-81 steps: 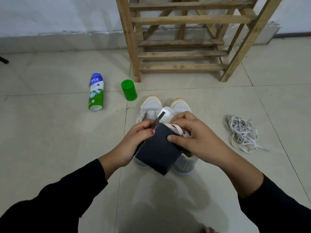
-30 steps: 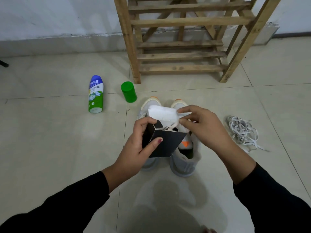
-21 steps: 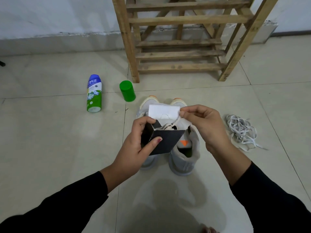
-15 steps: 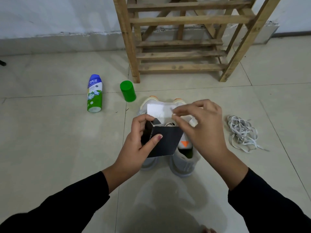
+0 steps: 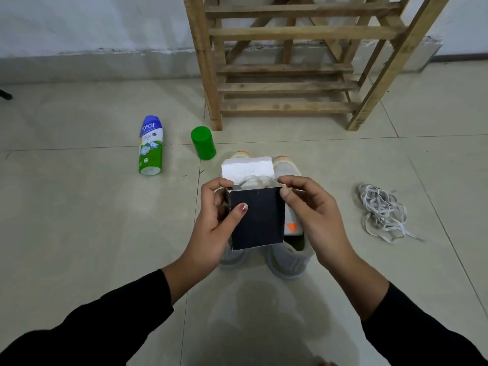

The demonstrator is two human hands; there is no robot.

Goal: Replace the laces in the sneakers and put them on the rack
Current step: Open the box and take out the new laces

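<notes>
While left hand (image 5: 211, 228) grips dark box (image 5: 256, 217), right hand (image 5: 311, 215) pinches its top corner above sneakers (image 5: 287, 261).

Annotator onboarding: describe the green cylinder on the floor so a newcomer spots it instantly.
Find the wooden rack against the wall and follow its front left leg to the floor. Just in front of that foot sits the green cylinder, between the spray bottle and the sneakers. It alone is plain solid green, without a label.
</notes>
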